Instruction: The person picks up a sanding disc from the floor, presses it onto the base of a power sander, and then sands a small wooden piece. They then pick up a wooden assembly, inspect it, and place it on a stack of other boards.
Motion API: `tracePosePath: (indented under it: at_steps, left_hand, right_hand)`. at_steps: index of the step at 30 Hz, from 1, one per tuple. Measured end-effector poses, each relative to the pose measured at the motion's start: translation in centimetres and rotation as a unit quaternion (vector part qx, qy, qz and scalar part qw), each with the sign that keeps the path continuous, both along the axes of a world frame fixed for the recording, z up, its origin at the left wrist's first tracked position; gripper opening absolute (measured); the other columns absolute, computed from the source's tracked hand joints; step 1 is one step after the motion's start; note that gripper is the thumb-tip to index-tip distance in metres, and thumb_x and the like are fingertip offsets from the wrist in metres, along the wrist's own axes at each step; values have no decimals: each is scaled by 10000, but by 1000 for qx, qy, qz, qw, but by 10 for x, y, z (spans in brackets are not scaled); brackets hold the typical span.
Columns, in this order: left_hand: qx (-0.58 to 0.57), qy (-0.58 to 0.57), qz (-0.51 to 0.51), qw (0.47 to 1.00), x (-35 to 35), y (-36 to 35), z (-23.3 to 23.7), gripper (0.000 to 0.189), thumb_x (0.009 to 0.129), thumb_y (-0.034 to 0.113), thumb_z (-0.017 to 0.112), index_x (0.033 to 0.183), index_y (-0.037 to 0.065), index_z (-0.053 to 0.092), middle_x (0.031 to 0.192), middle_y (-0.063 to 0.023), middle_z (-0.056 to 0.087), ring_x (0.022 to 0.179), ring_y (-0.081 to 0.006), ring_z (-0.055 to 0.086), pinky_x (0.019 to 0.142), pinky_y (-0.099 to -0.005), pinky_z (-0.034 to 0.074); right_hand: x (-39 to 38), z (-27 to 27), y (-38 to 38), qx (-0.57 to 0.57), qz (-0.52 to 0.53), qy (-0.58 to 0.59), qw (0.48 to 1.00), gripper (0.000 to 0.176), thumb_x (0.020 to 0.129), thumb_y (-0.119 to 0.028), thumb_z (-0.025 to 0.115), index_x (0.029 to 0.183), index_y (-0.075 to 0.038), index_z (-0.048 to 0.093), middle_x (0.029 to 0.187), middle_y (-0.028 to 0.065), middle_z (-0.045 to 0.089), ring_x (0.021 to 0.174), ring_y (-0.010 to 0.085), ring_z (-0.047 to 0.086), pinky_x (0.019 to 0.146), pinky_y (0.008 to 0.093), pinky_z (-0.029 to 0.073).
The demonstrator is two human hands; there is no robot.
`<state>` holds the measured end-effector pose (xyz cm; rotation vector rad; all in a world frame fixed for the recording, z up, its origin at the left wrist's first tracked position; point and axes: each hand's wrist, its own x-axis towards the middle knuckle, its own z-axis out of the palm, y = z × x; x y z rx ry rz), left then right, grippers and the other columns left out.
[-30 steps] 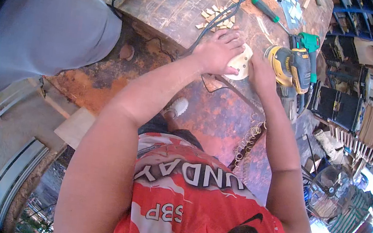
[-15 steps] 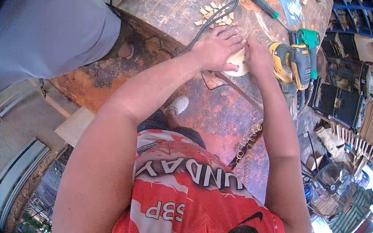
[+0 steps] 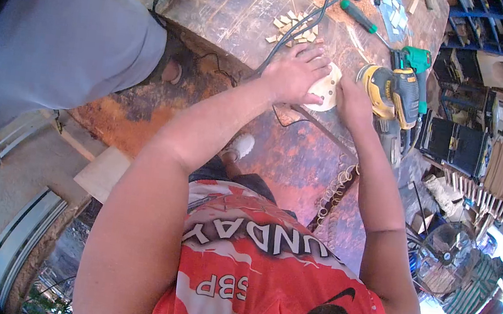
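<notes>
A pale round sanding disc (image 3: 328, 92) with several small holes lies at the near edge of the workbench. My left hand (image 3: 296, 74) rests on its left side, fingers stretched out and thumb along the near rim. Just right of the disc, my right hand (image 3: 352, 105) is closed; whatever is between its fingers is hidden. A yellow and black sander (image 3: 391, 94) sits on the bench right beside my right hand. Beyond my left hand is a heap of small wood pieces (image 3: 292, 27).
A green-handled screwdriver (image 3: 358, 16) and a green power tool (image 3: 415, 59) lie farther back on the workbench (image 3: 225, 9). A black cable (image 3: 302, 22) crosses it. Another person in grey (image 3: 71, 41) stands at the left. A coiled hose (image 3: 336, 189) hangs below the bench edge.
My right hand has drawn slightly right, away from the disc, so more of the disc and its holes show. My left hand stays on it. The view has shifted slightly.
</notes>
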<state>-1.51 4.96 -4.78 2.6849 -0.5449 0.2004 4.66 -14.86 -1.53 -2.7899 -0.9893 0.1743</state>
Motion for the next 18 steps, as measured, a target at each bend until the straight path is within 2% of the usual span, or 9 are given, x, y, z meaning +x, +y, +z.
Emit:
tracePosePath:
  at_steps: [4,8,14,16,18]
  left_hand:
    - [-9,-17,-6,1000,-2,-1,2,741,823,553,640,1391,102,487,1460,-56,456,1410,-229,335,1185,-462,190]
    - [-4,3,-10,1000,-1,-1,3,751,813,552,648,1388,94,489,1452,-64,464,1408,-238,339,1178,-464,202]
    - [-8,-18,-7,1000,-1,-2,1,751,814,558,647,1382,91,496,1460,-68,459,1410,-236,338,1186,-469,192]
    - [-8,-21,-8,1000,-2,-1,1,748,813,557,648,1378,90,500,1462,-69,458,1412,-235,336,1184,-468,197]
    - [-14,2,-7,1000,-2,-1,4,732,816,557,645,1368,95,511,1460,-71,461,1414,-235,334,1181,-465,199]
  right_hand:
    - [13,9,26,-23,-33,20,999,114,919,-151,502,954,-43,509,885,222,615,893,428,590,777,549,456]
    - [-3,4,-2,-38,-4,2,999,117,922,-158,496,984,-58,501,921,231,621,900,439,596,753,553,469]
    - [13,5,24,-61,-43,23,997,124,917,-154,512,993,-56,503,935,233,620,909,430,601,789,541,473]
    - [4,7,14,-25,-23,0,999,140,907,-154,535,1008,-58,521,927,234,625,913,430,603,793,534,481]
    - [-11,12,-5,-64,-54,43,996,189,881,-141,585,1041,-56,532,930,241,625,906,442,594,806,515,484]
